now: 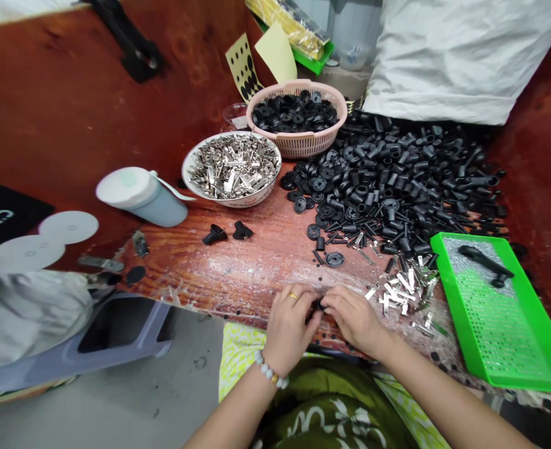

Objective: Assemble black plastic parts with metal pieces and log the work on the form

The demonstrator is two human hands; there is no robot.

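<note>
Two hands: left hand [288, 327] and right hand [354, 318] meet at lower centre of the frame, over the wooden table [247, 268].
Left hand: fingers curled narrow, pinching a small black part [321, 305].
Right hand: fingertips closed on the same part from the opposite side.
Small black part: between both sets of fingertips, mostly hidden.
Nearby: loose metal clips [404, 290] just right of the right hand; heap of black plastic parts [411, 181] upper right; green tray [500, 318] lower right.
</note>
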